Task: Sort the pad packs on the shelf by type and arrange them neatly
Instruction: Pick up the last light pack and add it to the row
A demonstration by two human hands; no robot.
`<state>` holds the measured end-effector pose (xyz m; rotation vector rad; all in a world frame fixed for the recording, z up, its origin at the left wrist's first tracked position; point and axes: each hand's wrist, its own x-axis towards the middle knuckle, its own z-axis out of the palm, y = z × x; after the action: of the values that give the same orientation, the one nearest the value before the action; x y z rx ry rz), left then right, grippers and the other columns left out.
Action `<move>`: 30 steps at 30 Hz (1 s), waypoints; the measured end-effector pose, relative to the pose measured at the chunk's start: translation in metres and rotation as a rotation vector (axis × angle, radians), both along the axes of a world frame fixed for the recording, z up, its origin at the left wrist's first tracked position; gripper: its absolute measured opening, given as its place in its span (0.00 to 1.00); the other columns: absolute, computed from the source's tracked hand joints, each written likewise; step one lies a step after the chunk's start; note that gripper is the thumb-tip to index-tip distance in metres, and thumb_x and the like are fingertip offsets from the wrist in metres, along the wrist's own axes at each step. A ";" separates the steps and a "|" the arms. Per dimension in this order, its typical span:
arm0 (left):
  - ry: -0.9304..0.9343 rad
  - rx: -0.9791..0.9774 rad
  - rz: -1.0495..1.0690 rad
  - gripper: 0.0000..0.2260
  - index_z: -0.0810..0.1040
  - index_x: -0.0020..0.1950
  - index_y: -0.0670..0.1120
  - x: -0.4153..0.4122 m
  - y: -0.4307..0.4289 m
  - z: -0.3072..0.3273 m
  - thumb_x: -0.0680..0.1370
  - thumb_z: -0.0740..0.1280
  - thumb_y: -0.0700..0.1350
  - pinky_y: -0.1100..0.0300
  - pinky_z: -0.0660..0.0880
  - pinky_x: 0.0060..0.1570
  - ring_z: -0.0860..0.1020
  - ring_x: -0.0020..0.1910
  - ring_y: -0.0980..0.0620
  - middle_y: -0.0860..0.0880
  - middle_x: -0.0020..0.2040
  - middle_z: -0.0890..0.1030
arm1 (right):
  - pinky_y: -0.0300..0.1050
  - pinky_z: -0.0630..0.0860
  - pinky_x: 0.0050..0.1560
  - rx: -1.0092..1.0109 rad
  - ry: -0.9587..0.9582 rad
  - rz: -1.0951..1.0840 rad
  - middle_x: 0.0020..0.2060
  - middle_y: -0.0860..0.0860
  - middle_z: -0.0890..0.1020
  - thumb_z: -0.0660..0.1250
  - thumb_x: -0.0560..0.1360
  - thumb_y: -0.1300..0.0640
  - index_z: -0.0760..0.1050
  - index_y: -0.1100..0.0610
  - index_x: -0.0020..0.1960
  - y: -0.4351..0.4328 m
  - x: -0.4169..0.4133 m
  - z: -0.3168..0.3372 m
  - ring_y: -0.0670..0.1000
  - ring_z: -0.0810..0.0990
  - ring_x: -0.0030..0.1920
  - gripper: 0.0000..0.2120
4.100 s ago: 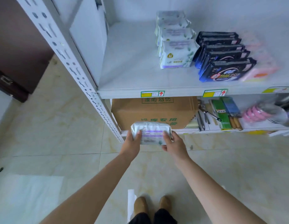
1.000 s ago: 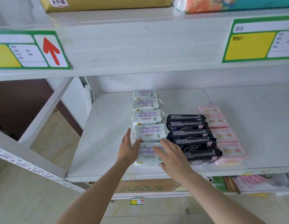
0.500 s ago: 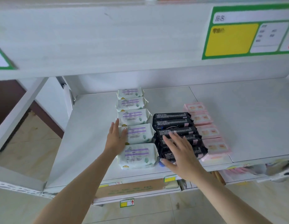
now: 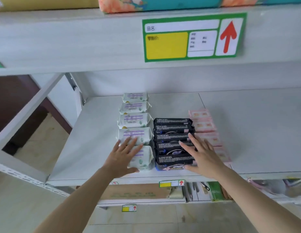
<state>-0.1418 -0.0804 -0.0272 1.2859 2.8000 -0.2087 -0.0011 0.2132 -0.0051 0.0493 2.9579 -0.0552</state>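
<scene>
Grey shelf [image 4: 96, 140] holds three sorted rows: white purple-printed plastic pad packs [image 4: 134, 118], black plastic packs [image 4: 171, 128], pink packs [image 4: 204, 126]. Left hand [image 4: 122, 157] and right hand [image 4: 203, 155], fingers straight and spread, press the white and black rows. Judged: only final straightening remains.

shop | white shelf [image 4: 99, 142] | price label [image 4: 193, 37] | rows of pad packs [image 4: 135, 119]

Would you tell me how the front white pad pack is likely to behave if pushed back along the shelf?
The front white pad pack looks puffy and soft-wrapped, so it would probably squash rather than stay stiff. Its glossy wrapper on the smooth shelf suggests easy sliding. Lying flat and low, it seems unlikely to tip or roll.
</scene>
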 end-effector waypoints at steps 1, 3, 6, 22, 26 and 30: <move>-0.006 -0.007 0.016 0.46 0.41 0.76 0.52 0.002 0.001 0.000 0.64 0.52 0.71 0.47 0.59 0.63 0.73 0.66 0.42 0.45 0.68 0.73 | 0.52 0.35 0.71 0.013 -0.005 0.023 0.68 0.51 0.26 0.55 0.74 0.35 0.28 0.39 0.67 0.000 -0.003 -0.001 0.51 0.28 0.70 0.39; 0.002 -0.020 0.025 0.46 0.42 0.76 0.52 0.004 0.003 -0.001 0.65 0.52 0.71 0.48 0.60 0.63 0.73 0.66 0.42 0.45 0.69 0.73 | 0.55 0.38 0.73 0.041 -0.021 0.043 0.69 0.51 0.27 0.52 0.75 0.35 0.29 0.40 0.70 -0.002 -0.006 -0.007 0.53 0.30 0.73 0.36; 0.034 -0.023 0.011 0.44 0.47 0.76 0.53 0.005 0.004 -0.002 0.64 0.53 0.71 0.48 0.59 0.63 0.73 0.66 0.42 0.45 0.69 0.72 | 0.59 0.42 0.73 0.058 -0.012 0.021 0.74 0.54 0.35 0.43 0.72 0.31 0.33 0.43 0.72 -0.009 -0.007 -0.014 0.59 0.37 0.75 0.35; 0.093 -0.060 -0.019 0.44 0.43 0.76 0.51 0.009 0.007 -0.003 0.66 0.54 0.70 0.48 0.57 0.65 0.71 0.67 0.41 0.44 0.70 0.71 | 0.60 0.48 0.71 -0.133 0.225 0.002 0.76 0.54 0.48 0.42 0.70 0.27 0.45 0.43 0.75 0.015 0.011 -0.018 0.54 0.48 0.75 0.38; 0.081 -0.035 -0.017 0.45 0.43 0.76 0.51 0.011 0.006 -0.002 0.66 0.54 0.71 0.48 0.57 0.65 0.70 0.68 0.42 0.44 0.70 0.70 | 0.52 0.46 0.73 -0.396 0.282 -0.246 0.75 0.48 0.47 0.43 0.71 0.28 0.48 0.49 0.75 0.039 0.029 -0.013 0.50 0.45 0.75 0.39; 0.099 -0.013 0.009 0.45 0.42 0.76 0.51 0.017 0.008 0.001 0.66 0.53 0.71 0.48 0.58 0.65 0.73 0.66 0.42 0.44 0.69 0.72 | 0.55 0.52 0.74 -0.475 0.235 -0.516 0.76 0.54 0.48 0.49 0.78 0.44 0.49 0.52 0.76 0.061 0.037 -0.022 0.53 0.46 0.76 0.28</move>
<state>-0.1252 -0.0719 -0.0263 1.2942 2.8805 -0.2985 0.0360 0.2740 -0.0271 0.7788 2.9801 -0.8756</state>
